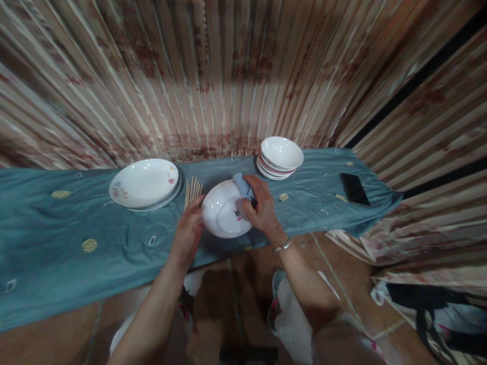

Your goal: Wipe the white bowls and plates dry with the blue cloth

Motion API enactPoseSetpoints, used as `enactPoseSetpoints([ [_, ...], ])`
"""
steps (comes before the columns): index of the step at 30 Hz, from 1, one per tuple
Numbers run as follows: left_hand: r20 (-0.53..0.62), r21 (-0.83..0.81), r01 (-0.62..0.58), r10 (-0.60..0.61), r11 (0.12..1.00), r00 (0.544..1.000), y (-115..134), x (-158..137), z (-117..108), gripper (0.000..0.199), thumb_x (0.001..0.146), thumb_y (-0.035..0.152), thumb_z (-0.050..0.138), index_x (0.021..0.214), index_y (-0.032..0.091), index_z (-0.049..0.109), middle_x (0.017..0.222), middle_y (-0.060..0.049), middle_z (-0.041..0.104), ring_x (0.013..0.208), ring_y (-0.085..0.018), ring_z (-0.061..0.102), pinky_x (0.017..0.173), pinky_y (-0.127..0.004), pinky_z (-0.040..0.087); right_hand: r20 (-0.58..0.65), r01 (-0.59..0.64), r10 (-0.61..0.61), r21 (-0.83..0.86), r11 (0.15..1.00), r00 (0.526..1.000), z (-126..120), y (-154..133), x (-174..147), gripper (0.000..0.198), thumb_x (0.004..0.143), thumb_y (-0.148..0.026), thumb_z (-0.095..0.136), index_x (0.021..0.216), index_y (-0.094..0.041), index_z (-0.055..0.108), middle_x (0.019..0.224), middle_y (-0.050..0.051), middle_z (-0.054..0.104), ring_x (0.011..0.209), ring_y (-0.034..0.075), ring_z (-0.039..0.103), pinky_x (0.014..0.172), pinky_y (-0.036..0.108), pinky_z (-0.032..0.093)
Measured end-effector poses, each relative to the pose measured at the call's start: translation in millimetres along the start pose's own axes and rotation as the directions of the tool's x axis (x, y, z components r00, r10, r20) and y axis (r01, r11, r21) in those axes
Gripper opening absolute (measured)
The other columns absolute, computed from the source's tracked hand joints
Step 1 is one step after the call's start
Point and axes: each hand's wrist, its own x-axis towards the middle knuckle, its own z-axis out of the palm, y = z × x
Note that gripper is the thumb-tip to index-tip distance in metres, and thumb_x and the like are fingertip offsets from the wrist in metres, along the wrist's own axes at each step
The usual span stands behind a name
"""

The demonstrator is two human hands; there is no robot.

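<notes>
A white dish (220,215) is held tilted above the table's front edge, its underside with a foot ring and small printed mark facing me. Whether it is a bowl or a deep plate I cannot tell. My left hand (190,223) grips its left rim. My right hand (261,205) is closed on a light blue cloth (242,185), pressing it against the dish's upper right side. Just behind my left fingers lie several wooden chopsticks (194,190). A stack of white bowls (281,154) stands beyond my right hand.
A stack of large flowered plates (144,183) sits on the left of the long table with a blue-green cloth (125,253). A black phone (354,189) lies at the right end. Pleated curtains (213,76) hang behind; a bag (437,314) rests at the lower right.
</notes>
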Motion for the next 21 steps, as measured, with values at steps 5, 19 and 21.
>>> enactPoseSetpoints([
  [5,-0.057,0.051,-0.021,0.024,0.998,0.998,5.8,2.6,1.1,0.035,0.063,0.041,0.083,0.087,0.019,0.073,0.085,-0.003,0.072,0.079,-0.017,0.062,0.070,-0.026,0.047,0.020,0.053,-0.053,-0.039,0.998,0.998,0.7,-6.4,2.1,0.054,0.081,-0.022,0.052,0.135,-0.016,0.050,0.132,0.015,0.055,0.122,0.029,0.051,0.109,0.047,0.041],
  [19,-0.077,0.106,-0.042,0.050,0.993,0.996,16.7,11.2,-1.7,0.045,0.050,0.047,0.090,0.080,0.017,0.075,0.073,-0.001,0.071,0.070,-0.015,0.062,0.067,-0.025,0.047,0.120,0.172,-0.160,-0.101,0.980,0.980,2.6,-19.3,4.1,0.059,0.083,-0.028,0.049,0.141,-0.014,0.046,0.137,0.017,0.052,0.126,0.032,0.047,0.107,0.052,0.039],
  [21,-0.091,0.075,-0.036,0.043,0.996,0.995,16.0,12.3,-1.4,0.046,0.047,0.042,0.092,0.082,0.017,0.075,0.075,-0.001,0.072,0.073,-0.015,0.063,0.071,-0.026,0.048,0.132,0.169,-0.154,-0.107,0.980,0.979,3.1,-19.1,4.2,0.059,0.083,-0.028,0.048,0.141,-0.015,0.046,0.138,0.017,0.052,0.127,0.032,0.046,0.108,0.052,0.038],
])
